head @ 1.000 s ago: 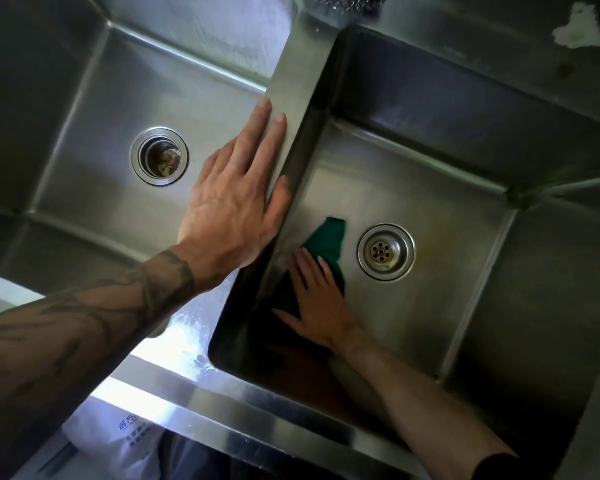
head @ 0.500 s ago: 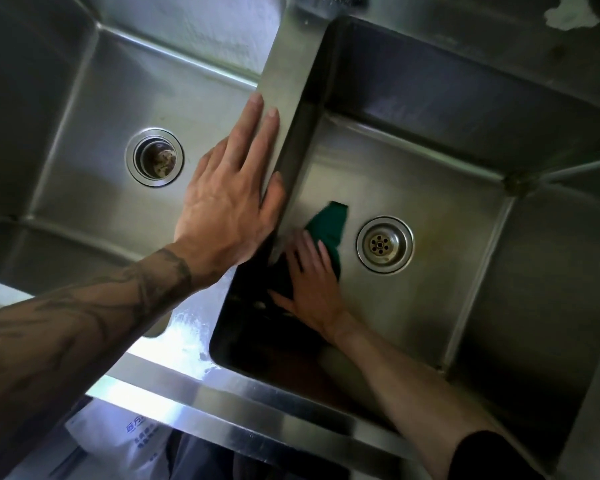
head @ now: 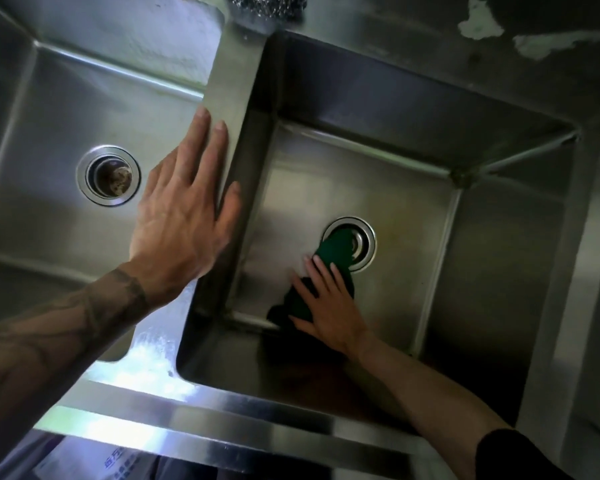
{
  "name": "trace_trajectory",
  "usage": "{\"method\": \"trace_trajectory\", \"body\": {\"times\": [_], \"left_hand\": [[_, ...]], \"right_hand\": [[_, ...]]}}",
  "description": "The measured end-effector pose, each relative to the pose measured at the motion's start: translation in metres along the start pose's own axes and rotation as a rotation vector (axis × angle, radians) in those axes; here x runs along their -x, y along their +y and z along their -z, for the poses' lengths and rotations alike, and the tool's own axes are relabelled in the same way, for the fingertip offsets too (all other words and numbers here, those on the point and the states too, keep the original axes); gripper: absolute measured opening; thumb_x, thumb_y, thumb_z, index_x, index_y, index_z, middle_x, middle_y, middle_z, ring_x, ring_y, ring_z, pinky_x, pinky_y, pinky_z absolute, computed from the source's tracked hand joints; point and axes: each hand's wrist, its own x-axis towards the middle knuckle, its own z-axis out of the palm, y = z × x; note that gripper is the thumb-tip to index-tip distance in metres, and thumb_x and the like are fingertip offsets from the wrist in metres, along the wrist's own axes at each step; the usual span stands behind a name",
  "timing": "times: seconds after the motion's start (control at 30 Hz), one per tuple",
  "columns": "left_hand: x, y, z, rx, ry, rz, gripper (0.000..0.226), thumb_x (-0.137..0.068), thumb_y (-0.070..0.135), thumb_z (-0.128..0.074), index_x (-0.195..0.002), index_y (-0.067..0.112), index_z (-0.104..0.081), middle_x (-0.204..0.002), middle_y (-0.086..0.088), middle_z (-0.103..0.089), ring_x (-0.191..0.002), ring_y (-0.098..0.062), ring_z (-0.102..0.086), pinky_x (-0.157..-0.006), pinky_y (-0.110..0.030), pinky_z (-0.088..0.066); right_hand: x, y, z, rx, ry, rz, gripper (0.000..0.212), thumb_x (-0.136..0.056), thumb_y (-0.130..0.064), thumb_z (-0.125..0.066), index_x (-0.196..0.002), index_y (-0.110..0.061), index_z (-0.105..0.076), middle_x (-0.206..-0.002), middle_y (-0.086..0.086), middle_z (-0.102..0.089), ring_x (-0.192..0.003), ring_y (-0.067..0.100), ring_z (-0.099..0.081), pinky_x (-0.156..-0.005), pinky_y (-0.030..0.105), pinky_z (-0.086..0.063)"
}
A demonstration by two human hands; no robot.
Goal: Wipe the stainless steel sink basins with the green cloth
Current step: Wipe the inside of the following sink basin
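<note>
Now right hand (head: 329, 306) presses green cloth (head: 333, 252) over drain (head: 362, 242).

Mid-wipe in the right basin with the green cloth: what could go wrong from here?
1. The green cloth already overlaps the drain; its edge might snag there.
2. The left hand braces on the divider by wet-looking steel and could slip.
3. The right hand may miss the shadowed near wall.

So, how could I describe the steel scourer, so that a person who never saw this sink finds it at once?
Start from the steel divider between the two basins and follow it to its far end, by the back wall. The steel scourer sits there, partly cut off by the picture's top edge. It is the only tangled, wiry, glittering ball; everything around it is smooth sheet metal.
</note>
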Motion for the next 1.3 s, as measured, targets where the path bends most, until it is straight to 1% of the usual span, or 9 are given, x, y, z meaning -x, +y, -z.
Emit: {"method": "trace_trajectory", "body": {"times": [0.1,0.3,0.47,0.57,0.77,0.9,1.0,1.17,1.3], "left_hand": [[0.004,0.004,0.002,-0.133,-0.007,-0.082,0.068,-0.109,0.045,-0.034,-0.168,0.014,-0.022,-0.177,-0.010,-0.018,-0.161,-0.035,-0.025,-0.130,-0.055,-0.020],[0.002,0.003,0.000,-0.138,-0.012,-0.131,0.070,-0.110,0.048,-0.031,-0.169,0.011,-0.019,-0.177,-0.006,-0.017,-0.164,-0.026,-0.015,-0.132,-0.049,-0.018],[0.004,0.000,-0.003,-0.122,0.019,-0.150,0.069,-0.110,0.045,-0.034,-0.168,0.010,-0.021,-0.177,-0.007,-0.019,-0.164,-0.028,-0.018,-0.130,-0.050,-0.023],[0.003,-0.002,-0.004,-0.108,0.022,-0.156,0.069,-0.110,0.046,-0.034,-0.168,0.011,-0.021,-0.177,-0.007,-0.019,-0.164,-0.028,-0.017,-0.130,-0.050,-0.023],[0.003,-0.003,-0.004,-0.085,0.020,-0.147,0.070,-0.110,0.046,-0.034,-0.168,0.011,-0.020,-0.177,-0.007,-0.018,-0.164,-0.028,-0.016,-0.130,-0.049,-0.023],[0.002,-0.004,-0.005,-0.088,0.035,-0.153,0.070,-0.110,0.046,-0.034,-0.168,0.012,-0.020,-0.177,-0.006,-0.018,-0.164,-0.027,-0.017,-0.129,-0.049,-0.024],[0.002,-0.004,-0.006,-0.077,0.026,-0.159,0.070,-0.110,0.047,-0.034,-0.169,0.012,-0.020,-0.177,-0.006,-0.018,-0.164,-0.027,-0.016,-0.129,-0.048,-0.024],[0.002,-0.003,-0.004,-0.069,0.023,-0.158,0.070,-0.109,0.046,-0.034,-0.168,0.010,-0.021,-0.177,-0.007,-0.019,-0.164,-0.028,-0.017,-0.127,-0.047,-0.025],[0.003,-0.004,-0.007,-0.053,0.037,-0.158,0.070,-0.109,0.046,-0.036,-0.168,0.010,-0.022,-0.176,-0.007,-0.020,-0.164,-0.027,-0.017,-0.126,-0.049,-0.027]], "right_hand": [[-0.003,0.004,0.000,0.019,0.017,0.068,0.071,-0.104,-0.065,-0.037,-0.166,-0.038,-0.015,-0.175,0.017,-0.001,-0.162,0.038,-0.001,-0.130,0.055,-0.006],[0.101,0.069,-0.002,0.047,-0.097,-0.117,0.074,-0.101,-0.066,-0.036,-0.166,-0.039,-0.014,-0.175,0.017,0.001,-0.161,0.038,-0.003,-0.121,0.065,-0.030],[0.050,0.065,0.008,-0.071,0.002,-0.409,0.070,-0.103,-0.063,-0.034,-0.166,-0.037,-0.015,-0.175,0.016,0.005,-0.162,0.034,0.008,-0.130,0.058,-0.007],[0.040,0.068,0.013,-0.096,0.058,-0.599,0.068,-0.105,-0.060,-0.035,-0.166,-0.036,-0.015,-0.175,0.015,0.006,-0.161,0.034,0.010,-0.130,0.055,-0.002],[0.094,0.055,-0.002,-0.063,-0.064,-0.424,0.078,-0.102,-0.069,-0.022,-0.168,-0.031,-0.004,-0.173,0.018,0.015,-0.161,0.038,0.009,-0.127,0.062,-0.011],[0.053,0.083,0.015,-0.094,0.048,-0.687,0.079,-0.102,-0.066,-0.024,-0.167,-0.022,-0.012,-0.173,0.022,0.007,-0.161,0.039,0.004,-0.128,0.062,-0.013],[0.046,0.078,0.017,-0.150,0.095,-0.819,0.080,-0.103,-0.066,-0.024,-0.167,-0.020,-0.007,-0.173,0.022,0.007,-0.161,0.039,0.002,-0.128,0.062,-0.011],[0.084,0.058,0.004,-0.115,-0.025,-0.666,0.085,-0.102,-0.067,-0.021,-0.168,-0.019,0.000,-0.173,0.020,0.014,-0.161,0.037,0.010,-0.129,0.060,-0.006],[0.035,0.111,0.022,-0.070,0.077,-0.723,0.083,-0.103,-0.065,-0.021,-0.166,-0.012,-0.014,-0.171,0.027,-0.004,-0.160,0.042,-0.004,-0.128,0.063,-0.014]]}}
